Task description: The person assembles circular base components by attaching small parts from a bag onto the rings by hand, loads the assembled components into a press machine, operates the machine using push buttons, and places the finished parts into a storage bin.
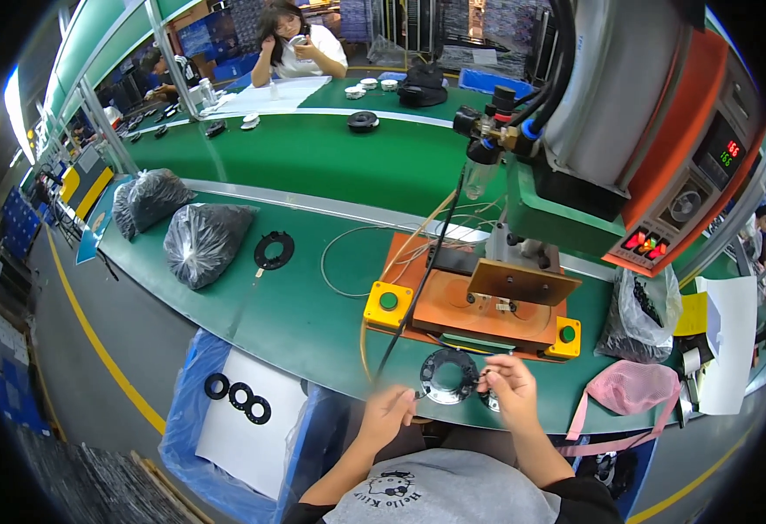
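A black ring-shaped part (449, 356) lies on the green bench in front of me, its middle hole showing the bench through it. My left hand (389, 416), slightly blurred, is closed with thumb and fingers pressed together just left of the ring; what it holds, if anything, is too small to name. At the ring's right side, my right hand (511, 391) pinches a small dark piece whose kind I cannot make out. Another round part (490, 403) shows partly beneath the right hand.
Behind the ring stands an orange press (435, 301) with green buttons on yellow boxes. Plastic bags (208, 244) and another black ring (263, 254) lie left. A blue-lined bin (186, 437) holds several rings. A pink cloth (632, 389) lies right. A person (304, 52) sits across.
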### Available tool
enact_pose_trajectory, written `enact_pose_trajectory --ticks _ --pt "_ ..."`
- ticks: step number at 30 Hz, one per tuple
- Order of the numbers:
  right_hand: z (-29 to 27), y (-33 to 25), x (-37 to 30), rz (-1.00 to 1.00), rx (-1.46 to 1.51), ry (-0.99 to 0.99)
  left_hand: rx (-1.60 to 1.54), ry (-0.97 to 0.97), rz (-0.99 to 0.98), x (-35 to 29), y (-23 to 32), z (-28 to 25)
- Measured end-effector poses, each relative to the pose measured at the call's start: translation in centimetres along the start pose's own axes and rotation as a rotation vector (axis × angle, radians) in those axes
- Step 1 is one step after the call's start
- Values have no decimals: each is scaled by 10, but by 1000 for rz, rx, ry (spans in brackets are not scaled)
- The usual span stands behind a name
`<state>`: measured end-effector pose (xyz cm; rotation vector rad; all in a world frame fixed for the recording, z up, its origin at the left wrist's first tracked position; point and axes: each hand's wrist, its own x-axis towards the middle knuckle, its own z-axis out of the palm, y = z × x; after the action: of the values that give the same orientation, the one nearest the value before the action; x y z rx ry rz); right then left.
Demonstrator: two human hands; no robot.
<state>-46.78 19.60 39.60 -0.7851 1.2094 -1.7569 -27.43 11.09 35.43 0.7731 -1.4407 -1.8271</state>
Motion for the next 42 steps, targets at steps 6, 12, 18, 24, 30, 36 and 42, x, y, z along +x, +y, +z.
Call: enact_pose_trajectory --ticks 6,12,18,24,30,36,42 --pt "-25 -3 -1 59 -138 -17 11 2 -111 -1 2 -6" --pt "-36 -3 4 209 -180 -107 -68 -46 -138 -3 -9 -6" --pt "-46 -4 10 170 -468 -123 -150 -140 -169 5 -6 -5" --pt "-40 -12 12 -15 -703 -170 -252 -72 -181 6 5 -4" --pt "-44 -11 18 -84 -851 -209 -18 -61 -170 7 2 -8" --pt "-42 -13 28 -194 -904 -267 -264 -78 -165 6 -2 -7" --pt "-49 -16 25 -161 -959 -299 -296 -80 -179 -2 -12 2"
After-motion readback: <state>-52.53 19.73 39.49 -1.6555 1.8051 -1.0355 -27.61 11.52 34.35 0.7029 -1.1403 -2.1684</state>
